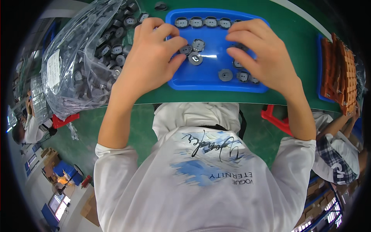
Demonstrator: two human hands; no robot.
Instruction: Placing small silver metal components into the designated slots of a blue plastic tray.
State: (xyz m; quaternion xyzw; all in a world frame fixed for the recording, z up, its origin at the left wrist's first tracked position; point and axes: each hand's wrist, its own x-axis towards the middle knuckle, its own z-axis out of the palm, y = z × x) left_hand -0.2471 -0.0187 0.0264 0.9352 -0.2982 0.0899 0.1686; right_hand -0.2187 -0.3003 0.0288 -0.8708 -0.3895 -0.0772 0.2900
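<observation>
Hovering at tray (212, 73), left hand (154, 56) half curled over its left edge, fingertips by grey part (186, 50), can't tell if gripped; right hand (266, 54) loosely curved over right side, thumb and fingers apart, can't tell if holding anything; more parts between and below hands, row (210, 22) along far edge; bag (89, 63) left, orange stack (342, 73) far right, green table (299, 58)

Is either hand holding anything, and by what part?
Can't be told. The left hand curls by a small grey part in the blue tray, contact unclear; the right hand is over the tray, any grip unclear.
</observation>
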